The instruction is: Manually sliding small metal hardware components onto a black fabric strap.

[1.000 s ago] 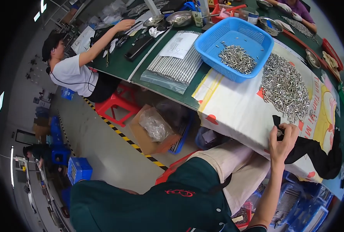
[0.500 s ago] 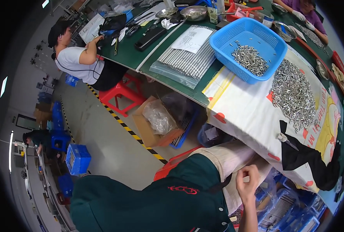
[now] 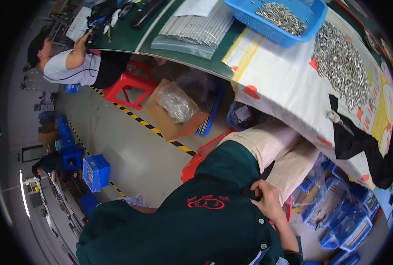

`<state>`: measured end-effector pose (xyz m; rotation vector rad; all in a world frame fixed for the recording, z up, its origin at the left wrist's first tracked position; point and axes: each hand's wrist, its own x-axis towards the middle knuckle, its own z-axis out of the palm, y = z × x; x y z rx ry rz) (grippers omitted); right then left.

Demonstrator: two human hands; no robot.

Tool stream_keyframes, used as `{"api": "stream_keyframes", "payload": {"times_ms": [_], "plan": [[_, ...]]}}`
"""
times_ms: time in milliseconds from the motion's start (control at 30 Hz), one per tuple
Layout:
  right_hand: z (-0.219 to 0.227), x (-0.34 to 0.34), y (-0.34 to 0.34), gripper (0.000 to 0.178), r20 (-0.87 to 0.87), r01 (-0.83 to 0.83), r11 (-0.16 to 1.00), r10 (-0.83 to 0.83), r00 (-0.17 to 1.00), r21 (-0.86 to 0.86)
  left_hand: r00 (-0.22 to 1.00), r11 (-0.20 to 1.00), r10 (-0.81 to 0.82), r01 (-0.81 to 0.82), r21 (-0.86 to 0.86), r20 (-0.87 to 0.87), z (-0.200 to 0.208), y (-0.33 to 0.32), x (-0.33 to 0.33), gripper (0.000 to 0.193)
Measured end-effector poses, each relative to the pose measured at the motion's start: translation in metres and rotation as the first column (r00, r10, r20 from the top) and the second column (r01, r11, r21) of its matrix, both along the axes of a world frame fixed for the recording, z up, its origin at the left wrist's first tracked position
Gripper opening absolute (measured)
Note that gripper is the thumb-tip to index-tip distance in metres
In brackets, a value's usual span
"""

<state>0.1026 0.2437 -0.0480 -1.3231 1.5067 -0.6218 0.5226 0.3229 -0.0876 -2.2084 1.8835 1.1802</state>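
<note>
My right hand (image 3: 267,201) is at my waist, its fingers curled and pressed together at the lower edge of my dark green shirt (image 3: 170,223). Dark fabric shows between the fingertips; whether it is a strap or the hem I cannot make out. A strip of bare left forearm (image 3: 143,209) shows past the sleeve, but my left hand is out of sight. Ahead, a cloth-covered table bears a pile of small metal pins (image 3: 342,64) and a blue basket (image 3: 284,42) with more pins. Black cloth (image 3: 360,141) lies on the table's near right side.
A bag of metal rods (image 3: 196,31) lies left of the basket. Under the table stand a cardboard box (image 3: 174,110) with clear plastic and, at right, blue crates (image 3: 329,203). A seated person (image 3: 72,66) works at left on a red stool (image 3: 132,86).
The view has shifted, so the table sits higher in the picture. My right hand has moved in against the shirt's edge, from a spot over the light trousers.
</note>
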Motion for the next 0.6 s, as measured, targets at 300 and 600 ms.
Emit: {"api": "stream_keyframes", "payload": {"times_ms": [300, 600], "plan": [[0.015, -0.021, -0.008, 0.025, -0.047, -0.32, 0.946, 0.323, 0.945, 0.053, 0.968, 0.877, -0.24, 0.249, 0.41, -0.075, 0.065, 0.039, 0.026, 0.024], [0.023, -0.023, -0.018, 0.024, -0.134, -0.342, 0.939, 0.334, 0.933, -0.035, 0.934, 0.842, -0.334, 0.355, 0.407, -0.126, 0.062, 0.012, 0.008, 0.024]]}}
